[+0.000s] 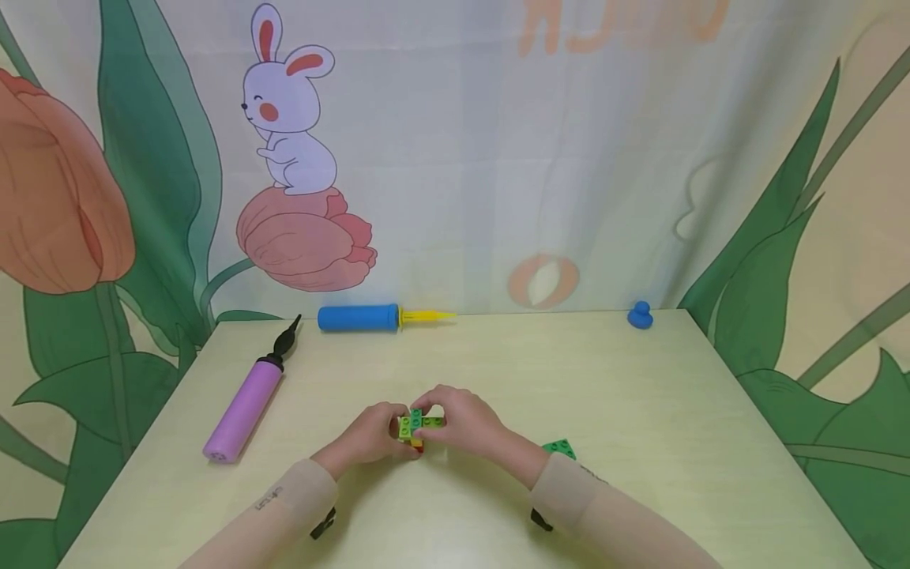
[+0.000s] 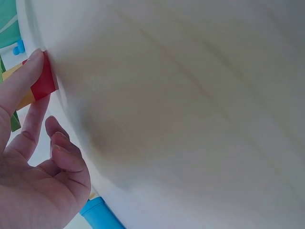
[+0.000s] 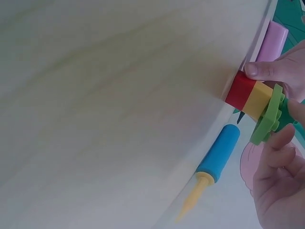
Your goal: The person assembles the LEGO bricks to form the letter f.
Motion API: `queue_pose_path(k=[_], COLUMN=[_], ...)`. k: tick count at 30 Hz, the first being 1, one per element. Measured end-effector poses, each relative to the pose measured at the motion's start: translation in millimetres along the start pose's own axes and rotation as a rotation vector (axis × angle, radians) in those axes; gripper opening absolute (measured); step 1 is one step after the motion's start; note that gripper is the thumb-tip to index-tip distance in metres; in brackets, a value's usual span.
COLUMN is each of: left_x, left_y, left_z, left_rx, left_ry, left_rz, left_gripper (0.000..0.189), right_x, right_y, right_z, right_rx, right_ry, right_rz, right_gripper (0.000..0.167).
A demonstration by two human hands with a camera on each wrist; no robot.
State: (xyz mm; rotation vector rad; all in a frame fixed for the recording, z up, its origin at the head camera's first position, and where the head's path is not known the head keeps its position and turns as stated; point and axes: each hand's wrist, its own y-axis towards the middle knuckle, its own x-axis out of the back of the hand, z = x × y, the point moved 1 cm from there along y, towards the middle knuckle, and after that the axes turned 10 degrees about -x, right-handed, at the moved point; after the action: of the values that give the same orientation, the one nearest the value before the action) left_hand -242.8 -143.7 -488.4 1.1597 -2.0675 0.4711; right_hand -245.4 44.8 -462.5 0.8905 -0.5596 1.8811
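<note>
Pinching red block (image 3: 238,91) with left grip (image 1: 375,433), dark-green block (image 1: 416,421) atop same stack with right grip (image 1: 462,421), near middle of table (image 1: 611,379); ringed by pink pump (image 1: 245,409) at nine o'clock, blue pump (image 1: 359,318) at eleven, blue knob (image 1: 641,316) at two, green brick (image 1: 560,448) at three, partly behind right sleeve (image 1: 611,506), lettered illegibly

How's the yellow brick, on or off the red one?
On: the right wrist view shows the yellow brick flush against the red brick.

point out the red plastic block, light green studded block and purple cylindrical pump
red plastic block (image 3: 239,91), right wrist view, side face
light green studded block (image 3: 268,116), right wrist view, side face
purple cylindrical pump (image 1: 245,409), head view, barrel middle
</note>
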Motion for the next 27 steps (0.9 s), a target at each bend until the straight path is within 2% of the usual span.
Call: queue_pose_path(k=[8, 18, 27], left_x=[0.4, -1.0, -0.3], left_y=[-0.6, 0.1, 0.5], left_z=[0.5, 1.9, 2.0], left_rx=[-0.005, -0.064, -0.03], left_ry=[-0.002, 0.02, 0.041], left_rz=[0.001, -0.001, 0.008], left_gripper=[0.032, 0.032, 0.035], right_x=[0.8, -3.0, -1.9], right_y=[1.9, 3.4, 0.9], right_z=[0.9, 4.9, 0.0], right_rx=[0.023, 0.057, 0.044], right_ry=[-0.038, -0.152, -0.08], right_rz=[-0.014, -0.033, -0.03], right_gripper=[0.031, 0.033, 0.034])
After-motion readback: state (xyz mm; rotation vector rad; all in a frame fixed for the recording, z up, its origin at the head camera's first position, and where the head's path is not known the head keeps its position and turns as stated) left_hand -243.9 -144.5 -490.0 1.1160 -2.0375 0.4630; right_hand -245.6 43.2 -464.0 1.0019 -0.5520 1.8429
